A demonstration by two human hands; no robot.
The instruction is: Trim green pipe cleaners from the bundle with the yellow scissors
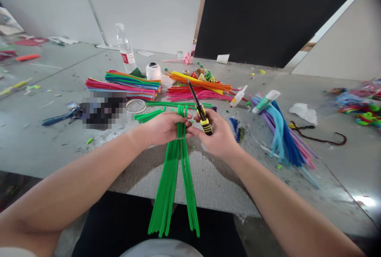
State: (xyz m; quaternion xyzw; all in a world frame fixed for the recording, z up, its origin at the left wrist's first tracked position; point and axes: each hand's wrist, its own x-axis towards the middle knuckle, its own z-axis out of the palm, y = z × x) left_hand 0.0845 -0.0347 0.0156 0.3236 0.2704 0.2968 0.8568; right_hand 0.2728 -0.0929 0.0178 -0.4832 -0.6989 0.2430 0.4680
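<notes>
My left hand (166,127) is closed around a bundle of green pipe cleaners (166,181), which hangs in two fanned strands over the table's front edge. The short upper ends poke out above my fingers. My right hand (218,134) is wrapped round a hand tool (205,124) with a black-and-yellow striped grip and a long dark part slanting up and away; its exact kind is unclear. The fingertips of my right hand are close beside the bundle, near my left fingers. More green pipe cleaners (149,116) lie on the table behind my left hand.
Behind lie piles of multicoloured pipe cleaners (127,84), a water bottle (126,52), a white jar (153,71) and a small glue bottle (239,96). A tape ring (136,106) sits left. On the right, a tube (268,100) rests on blue and purple pipe cleaners (285,138).
</notes>
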